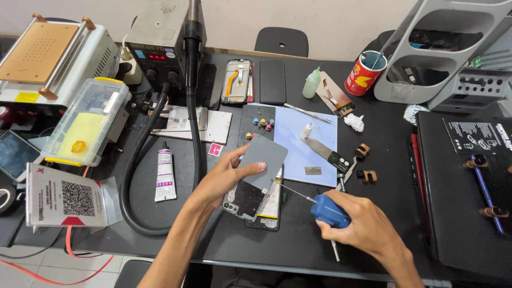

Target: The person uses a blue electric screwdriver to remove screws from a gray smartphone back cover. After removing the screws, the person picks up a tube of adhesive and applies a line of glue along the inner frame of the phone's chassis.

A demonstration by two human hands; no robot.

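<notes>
Left hand clamped on a grey back cover, thumb across its face, fingers under the far edge, tilted up off an opened phone lying near the table's front edge. Right hand closed around a blue-handled screwdriver, thin shaft aimed left toward the phone's upper right side, tip just beside it (contact too fine to tell). Cover already lifted free, so judged partway into disassembly: the shell off, internals exposed, board and remaining parts not yet removed. Small coloured screws or caps gathered on a dark magnetic mat further back, beside a pale blue work mat holding a metal spudger and a small dropper bottle. Further away, another stripped phone frame and a dark slab-like phone. To the left, a white adhesive tube, a hot-air station with its black hose looping forward, and a clear plastic box. At far right, a red cup of tools.
</notes>
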